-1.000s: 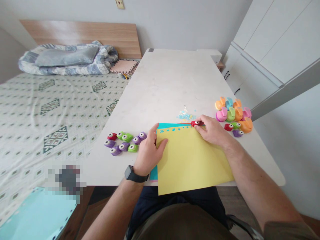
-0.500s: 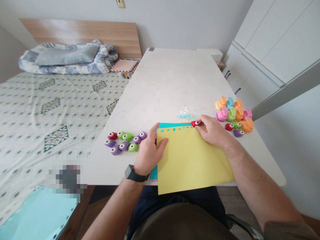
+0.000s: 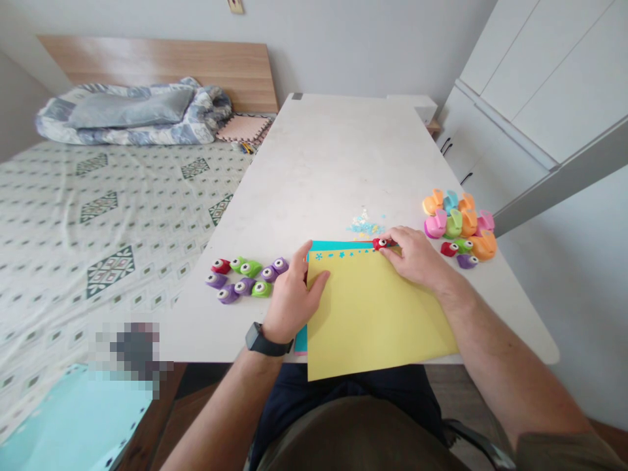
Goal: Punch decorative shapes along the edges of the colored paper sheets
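Note:
A yellow sheet of paper (image 3: 377, 314) lies over blue sheets (image 3: 338, 245) at the table's front, its lower edge hanging past the table edge. Punched shapes, among them stars and flowers, run along its top edge and show blue beneath. My right hand (image 3: 415, 255) is closed on a red craft punch (image 3: 380, 244) at that top edge, right of the row of holes. My left hand (image 3: 297, 294) grips the sheet's left edge, thumb on top and index finger along the side; its other fingers are hidden. Small paper cut-outs (image 3: 364, 224) lie scattered just beyond the punch.
Several purple, green and red small punches (image 3: 244, 286) stand left of my left hand. Larger orange, pink, green and blue punches (image 3: 454, 222) cluster at the right on the white table (image 3: 343, 150). A bed (image 3: 147, 196) adjoins on the left, with light blue paper (image 3: 73, 418) near its front.
The red punch and my right hand have shifted slightly left along the top edge. My left hand stays where it was on the sheet.

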`<state>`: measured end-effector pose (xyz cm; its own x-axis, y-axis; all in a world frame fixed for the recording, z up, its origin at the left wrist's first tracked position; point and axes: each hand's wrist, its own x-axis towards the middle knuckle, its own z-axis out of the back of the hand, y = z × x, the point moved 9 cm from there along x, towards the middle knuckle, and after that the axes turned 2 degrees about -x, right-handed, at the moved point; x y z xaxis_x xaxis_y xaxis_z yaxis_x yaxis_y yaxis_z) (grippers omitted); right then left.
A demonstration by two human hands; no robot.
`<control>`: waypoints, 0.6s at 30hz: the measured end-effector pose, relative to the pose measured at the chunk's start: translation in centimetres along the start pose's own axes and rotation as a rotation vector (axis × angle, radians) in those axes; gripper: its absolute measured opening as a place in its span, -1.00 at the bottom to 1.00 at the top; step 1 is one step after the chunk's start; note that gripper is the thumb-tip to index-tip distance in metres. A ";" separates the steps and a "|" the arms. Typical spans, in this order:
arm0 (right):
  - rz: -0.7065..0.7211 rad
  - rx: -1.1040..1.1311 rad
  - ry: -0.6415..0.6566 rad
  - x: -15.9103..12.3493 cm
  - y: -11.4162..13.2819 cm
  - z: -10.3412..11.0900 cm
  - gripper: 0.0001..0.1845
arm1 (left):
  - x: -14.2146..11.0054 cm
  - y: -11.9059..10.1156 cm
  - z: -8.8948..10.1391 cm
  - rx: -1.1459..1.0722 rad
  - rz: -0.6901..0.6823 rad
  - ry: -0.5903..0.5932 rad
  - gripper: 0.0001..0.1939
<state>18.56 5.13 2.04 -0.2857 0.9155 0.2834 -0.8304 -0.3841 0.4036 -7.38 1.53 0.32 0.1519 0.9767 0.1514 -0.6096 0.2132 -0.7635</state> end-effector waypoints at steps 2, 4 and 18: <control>0.000 -0.002 -0.002 0.0 0.0 0.0 -0.83 | 0.0 0.0 0.0 0.003 0.003 0.001 -0.31; -0.004 0.001 -0.007 0.0 0.0 0.0 -0.84 | 0.0 -0.1 0.0 0.006 0.005 0.001 -0.31; -0.030 0.016 -0.021 0.1 -0.1 0.1 -0.84 | -0.1 -0.1 0.0 -0.012 0.005 0.000 -0.31</control>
<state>18.69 5.22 2.07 -0.2508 0.9239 0.2891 -0.8307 -0.3587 0.4257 -7.37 1.46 0.37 0.1485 0.9778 0.1478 -0.6013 0.2079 -0.7715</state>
